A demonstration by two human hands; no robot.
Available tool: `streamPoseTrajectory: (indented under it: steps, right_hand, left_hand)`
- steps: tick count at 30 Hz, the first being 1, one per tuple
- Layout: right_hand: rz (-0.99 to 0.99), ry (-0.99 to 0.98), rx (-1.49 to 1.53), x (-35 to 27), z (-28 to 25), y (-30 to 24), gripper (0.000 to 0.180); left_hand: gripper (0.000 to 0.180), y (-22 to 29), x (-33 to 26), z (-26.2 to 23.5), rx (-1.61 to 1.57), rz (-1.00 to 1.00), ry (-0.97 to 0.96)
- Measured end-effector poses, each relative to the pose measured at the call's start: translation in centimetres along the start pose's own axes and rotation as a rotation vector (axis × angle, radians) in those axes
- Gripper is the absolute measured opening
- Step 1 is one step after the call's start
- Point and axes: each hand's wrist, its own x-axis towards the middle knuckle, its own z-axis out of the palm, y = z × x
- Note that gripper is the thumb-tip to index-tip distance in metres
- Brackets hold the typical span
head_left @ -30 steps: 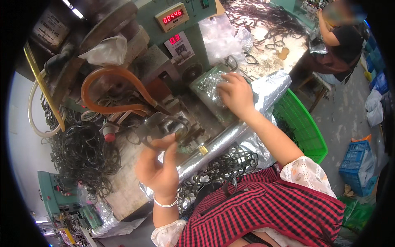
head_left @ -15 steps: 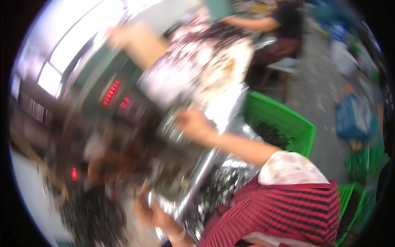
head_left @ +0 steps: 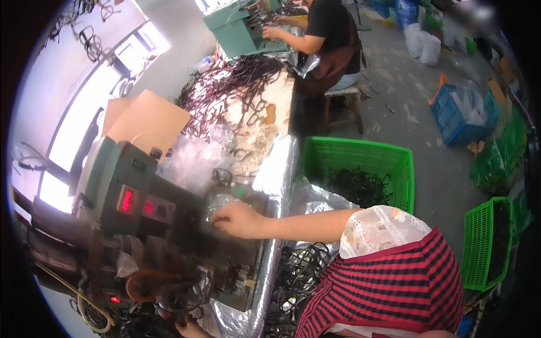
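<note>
My right hand (head_left: 239, 219) reaches into a shallow clear tray (head_left: 217, 204) of small shiny pieces on the machine's table. Its fingers are bent down and pressed together, and whatever they hold is hidden. At the lower edge shows my left hand (head_left: 193, 329), mostly cut off, with its fingers drawn together beside dark frames; what is in them cannot be made out. Between the hands stands a green bench machine (head_left: 121, 180) with red lit displays and a metal working block (head_left: 228, 279). Black eyeglass frames (head_left: 298, 270) lie heaped on silver sheeting in front of me.
A green plastic basket (head_left: 360, 145) holding black frames stands beside the table. More dark frames (head_left: 242, 76) are piled on the far tabletop near a crumpled clear bag (head_left: 194, 160) and cardboard (head_left: 152, 121). A seated co-worker (head_left: 338, 39) works at another green machine. A blue crate (head_left: 459, 127) stands on the floor.
The view has turned and steadied, so the machine sits lower in it. My right hand stays by the clear tray. My left hand has slipped down to the lower edge.
</note>
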Motion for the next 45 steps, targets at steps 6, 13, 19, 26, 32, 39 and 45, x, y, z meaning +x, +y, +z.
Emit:
streamPoseTrajectory:
  steps: [6,13,19,26,32,39,45]
  right_hand:
    - [-0.125,0.150,-0.248,0.1,0.4,2.3,0.012]
    - [-0.089,0.104,-0.287,-5.2,-6.4,1.0,0.021]
    - [-0.140,-0.246,0.110,-2.0,-0.7,-7.3,0.025]
    - [0.004,-0.191,0.426,-2.4,5.5,-6.0,0.036]
    - [0.102,-0.253,0.545,-1.9,5.7,-6.7,0.043]
    - [0.232,-0.298,0.668,-3.5,4.9,-11.5,0.045]
    - [-0.155,-0.262,-0.400,-3.0,-3.4,-3.9,0.033]
  left_hand:
    - [0.055,4.3,-16.2,-1.7,0.248,0.426,-0.324]
    - [0.026,13.8,-17.1,-4.1,-0.203,0.033,-0.005]
    - [0.012,20.0,-14.2,-4.8,-0.010,0.416,0.300]
    - [0.007,18.3,-16.4,-1.3,-0.811,-0.183,0.209]
    - [0.007,27.6,-15.8,-3.7,-0.932,0.364,0.303]
    - [0.004,32.4,-12.8,-4.7,-1.065,0.599,0.229]
    - [0.022,31.0,-18.7,-2.4,-0.825,0.551,-0.072]
